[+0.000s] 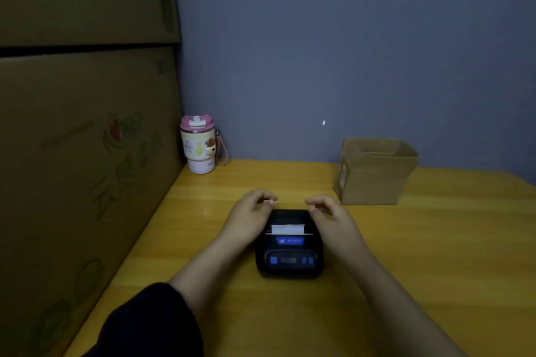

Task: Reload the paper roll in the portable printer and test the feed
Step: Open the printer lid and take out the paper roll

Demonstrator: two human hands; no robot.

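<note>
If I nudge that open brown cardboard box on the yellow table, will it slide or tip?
The open brown cardboard box probably slides: it looks empty and light, with a broad flat base on the smooth yellow table. Its thin walls and raised flaps would likely flex under a squeeze. What is inside is hidden, so its weight is uncertain.

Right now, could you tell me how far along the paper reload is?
Paper looks loaded: a white strip shows at the slot of the printer. The left hand and right hand flank its far end, holding nothing. Feed test seems left.
</note>
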